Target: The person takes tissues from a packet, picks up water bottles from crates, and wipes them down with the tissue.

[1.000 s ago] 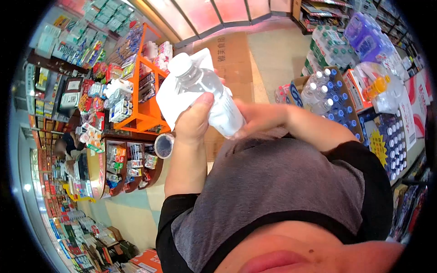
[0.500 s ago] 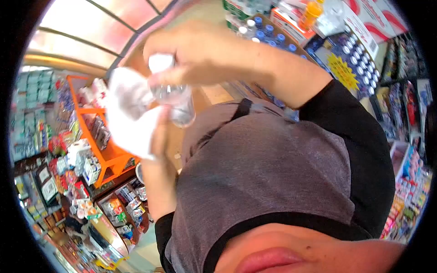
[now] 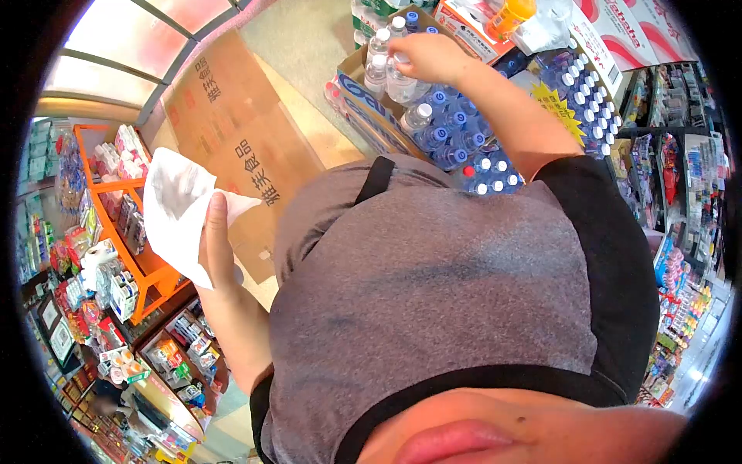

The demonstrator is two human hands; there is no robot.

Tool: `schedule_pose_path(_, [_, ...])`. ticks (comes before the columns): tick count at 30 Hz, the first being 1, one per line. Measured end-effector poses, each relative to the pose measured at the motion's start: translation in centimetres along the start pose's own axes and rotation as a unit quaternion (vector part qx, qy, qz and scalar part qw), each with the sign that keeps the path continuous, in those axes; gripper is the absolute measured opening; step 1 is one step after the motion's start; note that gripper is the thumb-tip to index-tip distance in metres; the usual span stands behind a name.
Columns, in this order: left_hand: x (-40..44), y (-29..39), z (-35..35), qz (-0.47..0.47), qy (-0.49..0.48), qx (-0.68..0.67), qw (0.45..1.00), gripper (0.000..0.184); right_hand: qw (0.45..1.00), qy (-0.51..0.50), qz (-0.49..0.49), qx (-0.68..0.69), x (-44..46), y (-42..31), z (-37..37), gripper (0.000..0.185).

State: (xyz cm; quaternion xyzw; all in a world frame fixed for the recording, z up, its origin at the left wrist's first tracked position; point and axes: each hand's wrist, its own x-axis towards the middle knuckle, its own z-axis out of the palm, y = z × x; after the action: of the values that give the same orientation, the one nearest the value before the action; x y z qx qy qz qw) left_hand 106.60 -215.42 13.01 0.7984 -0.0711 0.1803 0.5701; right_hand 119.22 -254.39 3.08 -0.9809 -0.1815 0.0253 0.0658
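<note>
Cloth (image 3: pixel 182 213), white and loosely bunched, fills the person's left hand (image 3: pixel 218 247) in the head view. That hand is partly closed on it: the thumb lies up along the near side, while the other fingers are mostly behind the fabric, so how tightly they curl cannot be told. Whether the cloth is paper or woven is hard to say.

On the other side of the same view, the right hand (image 3: pixel 429 59) reaches over an open carton (image 3: pixel 367 102) and is closed, fingers bent, at the top of a clear bottle (image 3: pixel 402 83). The fingers cover most of its cap, and the hand's underside is out of sight, so the firmness of the hold cannot be told. The bottle stands about upright in the carton, beside other clear bottles (image 3: pixel 376 71) with white caps. Its base is hidden within the carton.

Next to these, blue-capped bottles (image 3: pixel 456 120) crowd together; the forearm hides some of them. One red cap (image 3: pixel 468 172) shows near the person's shirt (image 3: pixel 448 286), whose bulk cuts off the nearer edge of the stock. Past the forearm are a yellow starburst sign (image 3: pixel 558 116) and more white-capped bottles, and an orange bottle (image 3: pixel 512 15) is cut by the upper border.

Flattened cardboard (image 3: pixel 232 127) with printed characters lies on the floor between the arms, its lower part hidden by the body. Left of the cloth stands an orange rack (image 3: pixel 154 282); the small goods around it are too blurred to name.
</note>
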Motion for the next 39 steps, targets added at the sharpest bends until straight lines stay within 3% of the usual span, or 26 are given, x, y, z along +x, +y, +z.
schedule_pose_path(7, [0.5,1.0,0.2,-0.048,-0.008,-0.012,0.999,0.067,0.973,-0.215,0.076,0.019,-0.8,2.4,8.2,0.031])
schedule_pose_path(11, [0.3,1.5,0.4,-0.050,-0.012,-0.004,0.999,0.067,0.973,-0.214,0.045,0.073,-1.0,4.0,10.0,0.035])
schedule_pose_path(14, [-0.3,0.8,-0.2,-0.069,-0.009,0.006,0.998,0.066,0.966,-0.174,0.182,0.062,0.2,5.0,8.0,0.041])
schedule_pose_path(17, [-0.4,1.0,0.1,-0.055,-0.007,-0.013,0.998,0.068,0.959,-0.111,0.259,-0.015,-0.1,6.3,7.6,0.045])
schedule_pose_path(20, [0.1,-0.6,-1.3,0.026,-0.069,0.112,0.991,0.073,0.962,-0.167,0.214,0.027,-0.2,8.3,11.1,0.043])
schedule_pose_path(23, [0.5,0.6,-0.6,0.011,-0.056,0.034,0.998,0.072,0.959,-0.184,0.215,0.007,0.5,8.3,10.4,0.041])
schedule_pose_path(26, [0.8,0.6,-1.2,-0.033,-0.060,-0.031,0.997,0.071,0.963,-0.163,0.212,0.000,0.6,8.0,4.2,0.048])
schedule_pose_path(28, [1.6,1.0,-0.7,-0.092,-0.059,-0.069,0.992,0.071,0.998,0.008,0.055,-0.002,-0.6,8.4,-0.6,0.037])
schedule_pose_path(30, [2.4,2.9,1.3,-0.146,-0.036,-0.139,0.979,0.071,0.990,0.105,-0.096,-0.020,-1.0,6.3,-7.5,0.035])
schedule_pose_path(32, [2.9,2.7,2.3,-0.049,-0.095,-0.062,0.992,0.088,0.978,0.093,-0.187,0.016,-1.6,2.1,-15.2,0.027])
schedule_pose_path(34, [3.3,0.2,2.6,0.054,-0.096,0.012,0.994,0.094,0.959,0.109,-0.261,0.025,-1.7,-0.8,-20.0,0.029])
schedule_pose_path(39, [4.0,2.6,3.0,0.062,-0.190,-0.073,0.977,0.098,0.838,0.189,-0.496,0.127,1.1,-5.9,-24.7,0.033])
